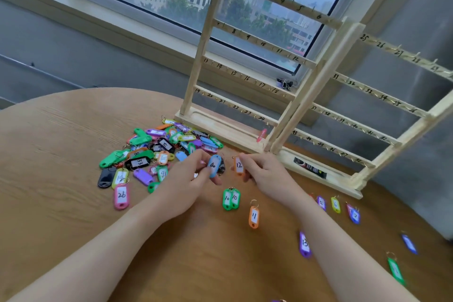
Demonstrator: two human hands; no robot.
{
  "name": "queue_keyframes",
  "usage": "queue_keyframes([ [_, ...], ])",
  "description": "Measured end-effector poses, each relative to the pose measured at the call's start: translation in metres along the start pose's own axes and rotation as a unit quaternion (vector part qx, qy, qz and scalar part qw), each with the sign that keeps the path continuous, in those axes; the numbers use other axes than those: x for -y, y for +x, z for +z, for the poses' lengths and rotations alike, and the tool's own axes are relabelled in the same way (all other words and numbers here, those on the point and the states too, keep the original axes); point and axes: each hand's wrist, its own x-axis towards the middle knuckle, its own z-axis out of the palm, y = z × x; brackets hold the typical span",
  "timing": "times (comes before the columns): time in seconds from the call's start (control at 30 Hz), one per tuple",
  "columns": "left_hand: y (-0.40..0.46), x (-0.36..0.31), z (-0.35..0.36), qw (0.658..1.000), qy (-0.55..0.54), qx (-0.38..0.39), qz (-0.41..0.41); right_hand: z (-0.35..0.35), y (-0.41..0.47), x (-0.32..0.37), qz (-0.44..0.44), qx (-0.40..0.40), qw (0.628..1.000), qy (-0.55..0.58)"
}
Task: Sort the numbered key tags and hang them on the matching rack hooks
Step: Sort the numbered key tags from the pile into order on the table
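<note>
Glossy plastic key tags (157, 152) with paper labels lie on matt grained wooden table (61, 154)

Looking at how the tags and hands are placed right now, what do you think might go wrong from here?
1. The left hand holds a blue tag and the right hand an orange tag 12; with both hands occupied, one could slip or get misplaced.
2. Two green 10 tags lie touching; both may end up on one hook.
3. The unsorted pile overlaps heavily, so rings could snag and drag neighbours.
</note>
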Motion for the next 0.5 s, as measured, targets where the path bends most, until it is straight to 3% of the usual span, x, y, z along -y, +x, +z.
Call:
queue_keyframes([
  [0.2, -0.012, -0.016, 0.011, 0.996, -0.02, 0.086, -0.002, -0.021, -0.05, -0.029, 0.08, -0.028, 0.996, 0.028],
  [0.37, -0.013, -0.016, 0.016, 0.994, -0.071, 0.082, -0.013, -0.032, -0.079, -0.046, 0.113, -0.075, 0.99, 0.034],
  [0.5, -0.013, -0.01, 0.016, 0.995, -0.054, 0.085, -0.021, -0.026, -0.09, -0.062, 0.119, -0.101, 0.988, 0.019],
])
